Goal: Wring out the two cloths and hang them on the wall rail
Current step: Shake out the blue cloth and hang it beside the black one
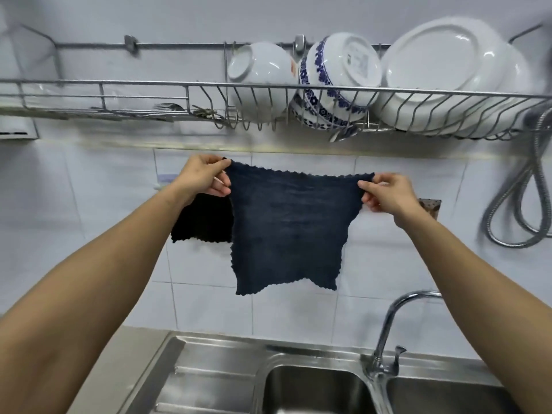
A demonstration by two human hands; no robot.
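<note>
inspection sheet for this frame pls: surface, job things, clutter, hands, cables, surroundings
Surface: steel sink, no items seen on it.
Job's things: dark blue cloth spread out by its top corners in front of the tiles; black cloth behind it, already hanging at the wall.
Clutter: nothing seen.
Hands: left hand and right hand each pinch a top corner.
Cables: metal hose looped at the right.
Surroundings: dish rack above with bowls and plate; tap.
</note>
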